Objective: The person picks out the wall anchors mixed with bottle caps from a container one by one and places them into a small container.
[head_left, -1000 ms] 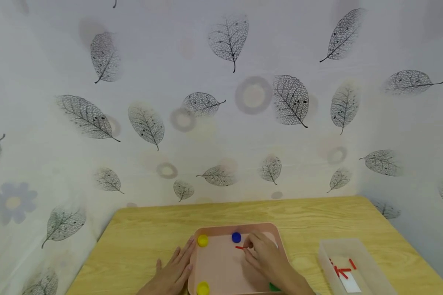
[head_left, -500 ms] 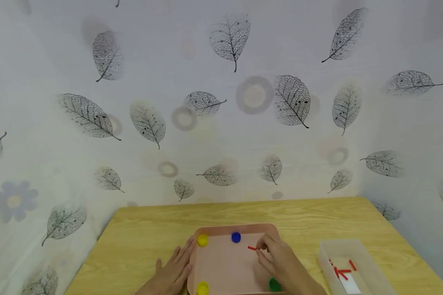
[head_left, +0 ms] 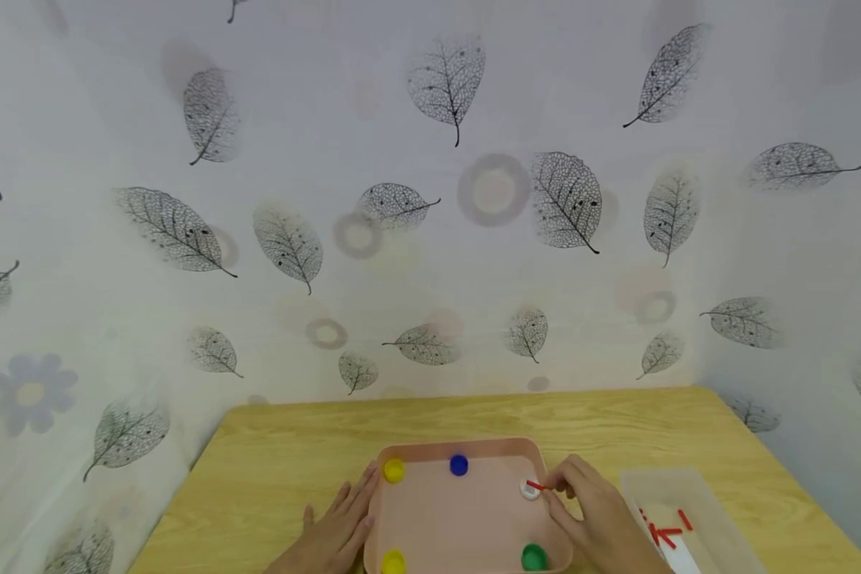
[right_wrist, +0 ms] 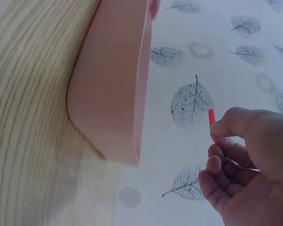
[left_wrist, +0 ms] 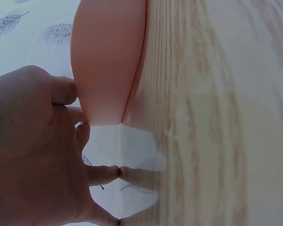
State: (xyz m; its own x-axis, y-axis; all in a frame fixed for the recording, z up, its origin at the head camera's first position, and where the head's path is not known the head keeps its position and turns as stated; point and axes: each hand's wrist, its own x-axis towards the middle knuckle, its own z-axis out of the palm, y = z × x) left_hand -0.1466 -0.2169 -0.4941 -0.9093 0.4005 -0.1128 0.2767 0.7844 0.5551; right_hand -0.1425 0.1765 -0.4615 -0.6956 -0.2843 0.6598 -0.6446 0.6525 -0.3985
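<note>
My right hand (head_left: 599,510) pinches a short red stick (head_left: 534,484) between thumb and fingertips at the pink tray's right edge. In the head view the stick overlaps a white round cap-like piece (head_left: 527,493) inside the tray (head_left: 452,518). The right wrist view shows the stick's red end (right_wrist: 211,115) jutting past the thumb, with the other fingers curled. My left hand (head_left: 333,526) lies along the tray's left side with straight fingers. Seen from the left wrist, its fingertips meet the tray's outer wall (left_wrist: 108,61) and the table.
Inside the tray are yellow round pieces (head_left: 394,470) at the left corners, a blue one (head_left: 459,465) at the far edge and a green one (head_left: 534,556) near right. A translucent box (head_left: 660,482) to the right holds several red sticks (head_left: 685,520) and a white card (head_left: 678,554).
My right hand has carried the red stick rightward from beside the blue piece to over the white piece, uncovering the green one. The left hand stays put.
</note>
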